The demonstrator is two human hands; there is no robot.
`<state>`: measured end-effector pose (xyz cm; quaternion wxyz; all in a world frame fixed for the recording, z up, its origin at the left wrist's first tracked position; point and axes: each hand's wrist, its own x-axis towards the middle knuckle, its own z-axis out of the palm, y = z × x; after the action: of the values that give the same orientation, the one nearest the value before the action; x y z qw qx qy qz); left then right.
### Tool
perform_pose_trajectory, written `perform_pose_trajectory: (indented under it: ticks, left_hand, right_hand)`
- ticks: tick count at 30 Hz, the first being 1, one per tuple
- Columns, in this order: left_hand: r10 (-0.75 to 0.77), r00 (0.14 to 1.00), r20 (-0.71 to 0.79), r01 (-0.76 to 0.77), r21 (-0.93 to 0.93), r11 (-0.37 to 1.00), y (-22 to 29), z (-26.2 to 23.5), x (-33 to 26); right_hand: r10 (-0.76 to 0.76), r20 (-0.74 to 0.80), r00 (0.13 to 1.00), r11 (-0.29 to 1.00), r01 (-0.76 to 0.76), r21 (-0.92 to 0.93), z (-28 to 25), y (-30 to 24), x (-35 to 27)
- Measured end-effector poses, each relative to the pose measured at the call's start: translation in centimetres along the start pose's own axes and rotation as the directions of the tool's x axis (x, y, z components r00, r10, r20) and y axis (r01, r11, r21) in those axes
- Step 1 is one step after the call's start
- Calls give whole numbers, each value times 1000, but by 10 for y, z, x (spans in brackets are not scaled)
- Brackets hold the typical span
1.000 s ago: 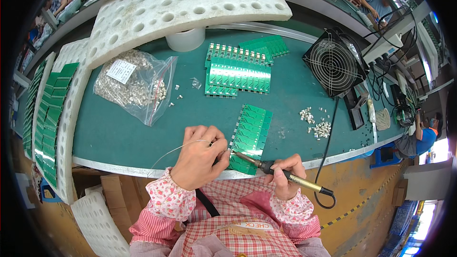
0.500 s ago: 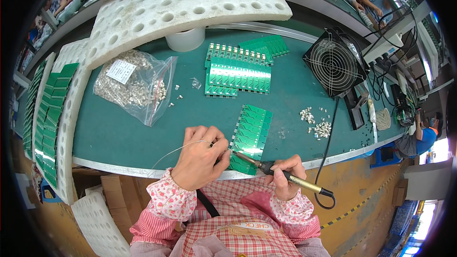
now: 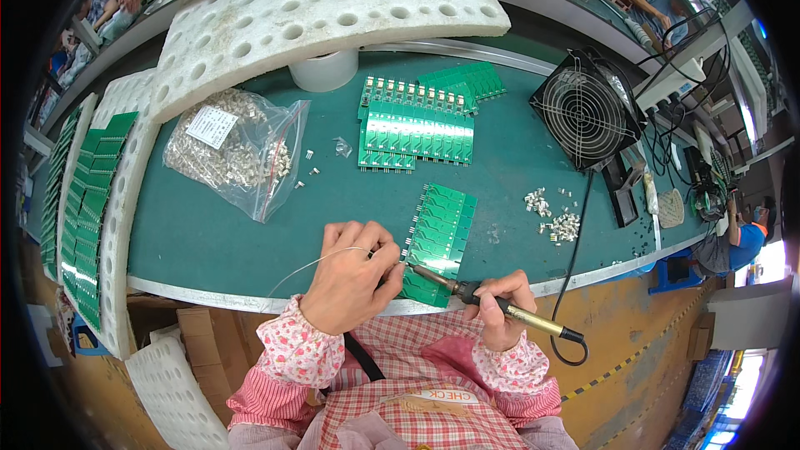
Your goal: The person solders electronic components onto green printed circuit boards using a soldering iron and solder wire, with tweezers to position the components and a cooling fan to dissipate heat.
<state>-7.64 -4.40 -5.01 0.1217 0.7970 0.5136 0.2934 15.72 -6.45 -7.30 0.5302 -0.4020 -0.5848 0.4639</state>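
Observation:
A green circuit board panel [image 3: 442, 229] with a row of pins along its left edge lies at the front of the table. My right hand [image 3: 502, 307] grips a soldering iron [image 3: 530, 320], black and gold, whose tip meets the board's lower left edge. Closed beside that edge, my left hand [image 3: 350, 277] holds a thin solder wire [image 3: 310, 264]; the wire curves out to the left, and its working end is hidden near the fingertips. Farther back sits a stack of green circuit boards [image 3: 419, 132], the rearmost row carrying small metal connectors.
A clear bag of metal connectors [image 3: 225, 142] lies at the left, with loose connectors [image 3: 560, 223] in a pile at the right. A black fan [image 3: 586, 108] stands at the back right. White foam boards [image 3: 333, 8] with holes line the back and left, some holding green boards [image 3: 90, 208].
My hands, the soldering iron and the board stay practically still. At the far upper left, another person's arm has shifted.

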Motion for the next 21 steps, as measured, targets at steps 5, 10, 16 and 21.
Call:
perform_pose_trajectory:
  ticks: [5, 10, 16, 21]
  left_hand:
    - [8, 1000, 5, -8, -4, 1000, 0, 0, 0]
    - [25, 1000, -8, -25, -25, 999, -1, 2, -1]
    - [21, 1000, -1, -21, -5, 1000, 1, 2, 1]
    - [22, 1000, 2, -22, -4, 1000, 1, 2, 1]
  right_hand:
    - [-19, 28, 999, 1000, 19, -14, -2, 0, 1]
    - [-39, 34, 999, 999, 40, -28, -1, 0, 1]
    - [-68, 47, 997, 997, 69, -27, 0, -1, 3]
    - [-66, 44, 997, 998, 67, -12, 1, -1, 3]
